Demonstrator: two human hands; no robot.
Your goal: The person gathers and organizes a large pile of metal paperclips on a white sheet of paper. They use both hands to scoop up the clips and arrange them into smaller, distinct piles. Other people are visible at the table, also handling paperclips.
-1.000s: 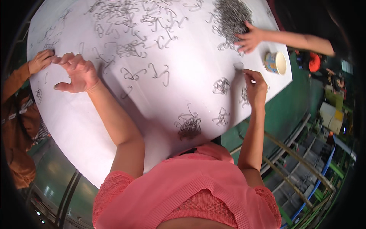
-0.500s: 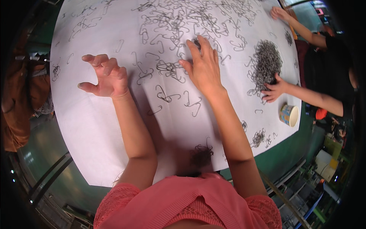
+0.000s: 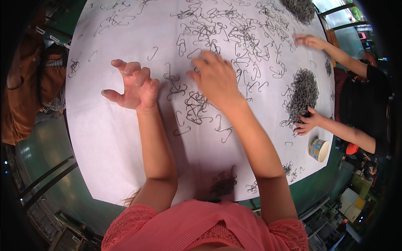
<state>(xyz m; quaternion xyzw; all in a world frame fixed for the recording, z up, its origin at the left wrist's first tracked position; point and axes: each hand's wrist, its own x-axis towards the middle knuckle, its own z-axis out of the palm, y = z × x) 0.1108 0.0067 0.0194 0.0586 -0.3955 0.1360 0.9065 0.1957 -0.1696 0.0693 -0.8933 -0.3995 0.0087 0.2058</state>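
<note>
A white-covered table (image 3: 104, 138) is strewn with several thin bent metal wire hooks (image 3: 234, 33). My left hand (image 3: 134, 85) hovers open over the sheet with its fingers curled like a claw, holding nothing. My right hand (image 3: 215, 77) lies palm down with spread fingers on a tangle of hooks (image 3: 197, 108) near the table's middle. Whether its fingers grip any hook is hidden under the palm. A small dark clump of hooks (image 3: 222, 184) lies close to my body at the near edge.
A dense heap of hooks (image 3: 303, 90) lies at the right, with another person's hand (image 3: 307, 123) beside it and a second hand (image 3: 307, 40) further back. A paper cup (image 3: 319, 149) stands at the right edge. Another heap (image 3: 299, 8) sits far back. A person in brown (image 3: 29, 79) is at the left.
My right hand has swung from the table's right edge to the middle and settled on the scattered hooks. My left hand stays open, shifted slightly toward the centre. The view has moved forward.
</note>
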